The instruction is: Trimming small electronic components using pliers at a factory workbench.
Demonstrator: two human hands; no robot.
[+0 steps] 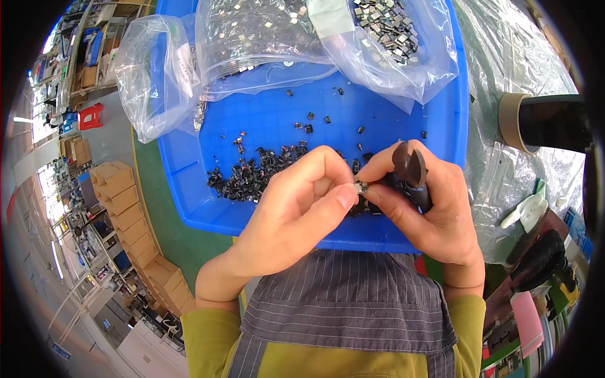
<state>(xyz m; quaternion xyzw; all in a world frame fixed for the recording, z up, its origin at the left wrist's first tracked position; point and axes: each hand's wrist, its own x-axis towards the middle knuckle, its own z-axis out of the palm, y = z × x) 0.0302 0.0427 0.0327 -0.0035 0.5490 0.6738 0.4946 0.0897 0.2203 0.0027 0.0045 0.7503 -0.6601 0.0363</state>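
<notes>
My left hand point(293, 205) is closed, thumb and forefinger pinching a small silvery metal part point(361, 187). My right hand point(435, 208) meets it there, its thumb and forefinger on the same part. A dark hand tool point(411, 167), looking like cutting pliers, is tucked in my right palm with its rounded jaws sticking up. Both hands are over the near side of a blue plastic bin point(179, 183). Beside and behind my left hand lies a heap of small black pieces point(249, 179), partly covered by it. The part's exact kind is too small to make out.
Clear plastic bags with small metal-and-black parts point(391, 31) lie across the bin's far side. At right, a roll of tape point(513, 123) and a white glove point(529, 208) rest on plastic sheeting point(498, 69). Cardboard boxes point(123, 201) stand on the floor at left.
</notes>
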